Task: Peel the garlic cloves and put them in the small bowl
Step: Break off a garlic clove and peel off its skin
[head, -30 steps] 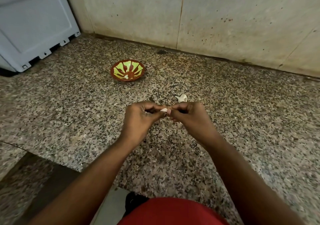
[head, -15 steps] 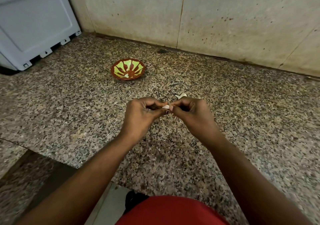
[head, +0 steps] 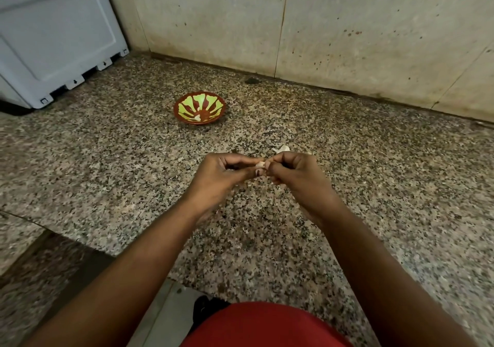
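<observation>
A small pale garlic clove (head: 259, 163) shows between my fingertips above the speckled granite counter (head: 374, 186). My left hand (head: 224, 175) pinches it from the left and my right hand (head: 296, 178) pinches it from the right; most of the clove is hidden by the fingers. The small red bowl with a green pattern (head: 199, 107) stands further back on the left, holding a pale peeled clove (head: 197, 117) near its front. Just beyond my right hand, a whitish bit of garlic or skin (head: 282, 148) lies on the counter.
A tiled, spotted wall (head: 347, 31) runs along the back of the counter. A grey-blue plastic appliance or crate (head: 53, 39) stands at the back left. The counter's front edge (head: 88, 242) drops off at the lower left.
Both hands have stayed together on the clove and drifted slightly away from me; the fingers have shifted a little around it.
</observation>
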